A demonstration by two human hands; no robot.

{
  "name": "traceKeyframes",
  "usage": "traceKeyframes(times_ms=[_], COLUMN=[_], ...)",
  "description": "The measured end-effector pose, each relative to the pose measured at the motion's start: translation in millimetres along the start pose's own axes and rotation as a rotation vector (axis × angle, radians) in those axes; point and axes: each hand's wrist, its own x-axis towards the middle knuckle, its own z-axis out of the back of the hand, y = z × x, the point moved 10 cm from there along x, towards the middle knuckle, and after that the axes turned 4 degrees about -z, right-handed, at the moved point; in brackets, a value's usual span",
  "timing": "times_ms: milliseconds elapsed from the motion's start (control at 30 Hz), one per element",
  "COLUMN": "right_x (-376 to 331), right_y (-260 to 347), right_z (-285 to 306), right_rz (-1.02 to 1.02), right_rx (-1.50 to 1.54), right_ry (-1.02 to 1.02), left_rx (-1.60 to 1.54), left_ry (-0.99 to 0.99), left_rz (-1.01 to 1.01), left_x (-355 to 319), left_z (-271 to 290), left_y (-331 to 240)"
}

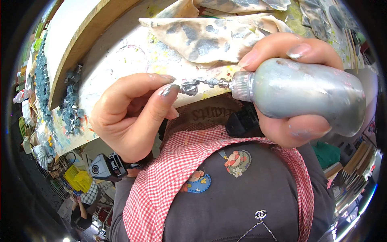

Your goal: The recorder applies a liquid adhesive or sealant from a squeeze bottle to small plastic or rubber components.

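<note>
My left hand [131, 111] pinches a small, lumpy silver-coated piece [189, 87] between thumb and fingertips; its exact kind is hard to make out. Silver smears mark the nails. Wrapped round a squeeze bottle [310, 92] is my right hand [286, 131]. The bottle lies sideways, translucent and filled with silver-grey liquid, with a ribbed collar [242, 86]. From that collar a thin metal nozzle [221, 83] points left, its end at or very close to the silver piece. Whether they touch cannot be told.
On the paint-stained table [117, 60] lies a beige cloth [201, 40] with grey blotches. A wooden strip [76, 46] runs along the left, beside clusters of blue-grey pieces [72, 105]. Lower left, beyond the table, are a yellow crate [78, 178] and another person [84, 213].
</note>
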Motion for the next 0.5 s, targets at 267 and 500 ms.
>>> traceKeyframes(times_ms=[267, 500], right_x=[2.3, 7.3], right_y=[-1.5, 0.1], right_z=[-10.9, -16.6], right_rz=[0.053, 0.135], right_rx=[0.134, 0.109], right_ry=[0.149, 0.234], left_rx=[-0.006, 0.034], left_ry=[-0.001, 0.023], left_rz=[0.010, -0.025], left_x=[-0.8, 0.3], left_z=[-0.3, -3.6], left_y=[0.7, -2.2])
